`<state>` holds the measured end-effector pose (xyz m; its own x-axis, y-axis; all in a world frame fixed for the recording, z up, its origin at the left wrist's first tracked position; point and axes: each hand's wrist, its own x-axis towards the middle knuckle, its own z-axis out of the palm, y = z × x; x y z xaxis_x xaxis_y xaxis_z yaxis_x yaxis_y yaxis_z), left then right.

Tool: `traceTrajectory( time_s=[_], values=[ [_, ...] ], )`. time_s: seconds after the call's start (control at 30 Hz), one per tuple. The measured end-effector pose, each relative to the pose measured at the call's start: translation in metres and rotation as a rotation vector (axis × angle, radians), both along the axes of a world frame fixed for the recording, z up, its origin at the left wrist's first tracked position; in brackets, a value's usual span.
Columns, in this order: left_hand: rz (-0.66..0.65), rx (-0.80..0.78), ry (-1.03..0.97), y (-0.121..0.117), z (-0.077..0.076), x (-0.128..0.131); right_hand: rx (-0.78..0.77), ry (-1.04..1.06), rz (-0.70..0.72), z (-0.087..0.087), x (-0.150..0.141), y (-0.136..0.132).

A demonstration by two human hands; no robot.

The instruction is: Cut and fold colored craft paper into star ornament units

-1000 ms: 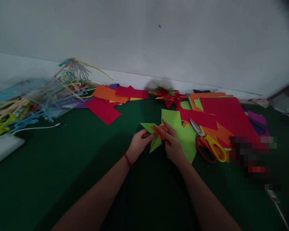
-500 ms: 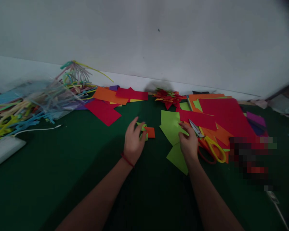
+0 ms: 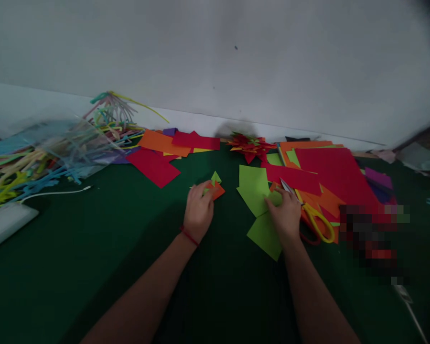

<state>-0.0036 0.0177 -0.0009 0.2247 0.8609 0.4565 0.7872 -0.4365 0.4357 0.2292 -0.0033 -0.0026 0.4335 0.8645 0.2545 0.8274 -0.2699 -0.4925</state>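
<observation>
My left hand [image 3: 199, 210], with a red cord round its wrist, pinches a small folded paper piece [image 3: 218, 190] in orange and light green. A green triangular point [image 3: 216, 177] shows just beyond the fingertips; the palm side of the grip is hidden. My right hand [image 3: 285, 212] curls thumb and fingers on the edge of a light green paper [image 3: 274, 197]. Flat beside it on the table lie two more light green sheets [image 3: 253, 184]. Close to the right hand's outer side rest yellow-handled scissors [image 3: 320, 222], their blades partly behind the fingers.
A red and green pointed paper flower [image 3: 251, 147] sits by the wall. Red sheets [image 3: 329, 167] and orange sheets lie in a pile at right. At left are more paper sheets [image 3: 157, 167], a bag of pipe cleaners [image 3: 75, 138] and a white device with a cable [image 3: 10, 224].
My left fingers have closed on the folded piece, which has turned and shifted slightly left. My right hand has moved a little right, and its fingers now curl on a green paper.
</observation>
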Motion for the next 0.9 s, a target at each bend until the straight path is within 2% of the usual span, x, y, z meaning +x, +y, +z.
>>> traceTrajectory(
  time_s=[0.1,0.33,0.53,0.73,0.9],
  values=[
    [-0.145,-0.075,0.011,-0.010,0.001,0.012,-0.068,-0.017,-0.017,0.001,-0.004,0.001],
    [-0.107,-0.120,0.116,-0.011,-0.005,0.013,-0.067,0.028,0.036,-0.001,-0.002,0.001],
    [-0.116,-0.147,0.089,-0.010,-0.003,0.013,-0.002,0.301,0.034,0.002,-0.001,0.002],
    [-0.128,-0.174,0.026,-0.010,-0.004,0.013,-0.020,0.456,0.027,0.005,0.000,0.003],
    [-0.174,-0.269,-0.213,-0.011,0.000,0.014,0.073,0.757,0.147,0.010,-0.007,0.004]
  ],
)
